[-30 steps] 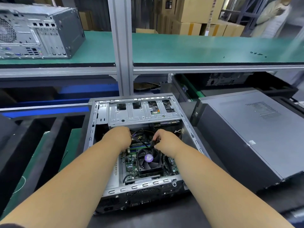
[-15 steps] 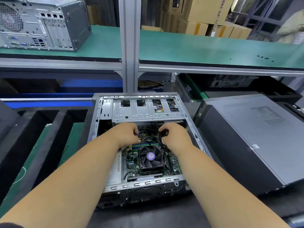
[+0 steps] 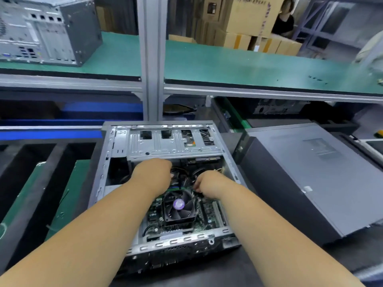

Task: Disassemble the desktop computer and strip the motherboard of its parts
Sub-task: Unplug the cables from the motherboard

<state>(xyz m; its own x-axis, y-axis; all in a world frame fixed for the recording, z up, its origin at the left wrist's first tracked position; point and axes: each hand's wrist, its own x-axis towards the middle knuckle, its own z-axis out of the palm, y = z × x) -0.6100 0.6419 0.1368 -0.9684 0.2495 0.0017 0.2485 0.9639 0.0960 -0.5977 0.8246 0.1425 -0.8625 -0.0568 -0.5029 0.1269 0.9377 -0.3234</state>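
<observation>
An open desktop case (image 3: 97, 183) lies flat in front of me, its silver drive cage (image 3: 172, 141) at the far end. Inside is the green motherboard (image 3: 209, 212) with a black cooler fan (image 3: 178, 206) bearing a purple centre sticker. A bundle of black cables (image 3: 186, 172) runs between the cage and the fan. My left hand (image 3: 153, 175) reaches in with curled fingers at the cables' left end; what it holds is hidden. My right hand (image 3: 209, 183) is curled too, fingertips down at the board's upper edge beside the fan.
A closed grey computer case (image 3: 310, 179) lies to the right. Another tower (image 3: 47, 32) stands on the green raised shelf (image 3: 228, 61), split by a metal post (image 3: 151, 59). Dark tray slots (image 3: 41, 172) lie left. Cardboard boxes and a person stand beyond the shelf.
The view has tilted slightly. My right hand has drawn back toward me and lower, to the board edge by the fan. My left hand has stayed at the cables.
</observation>
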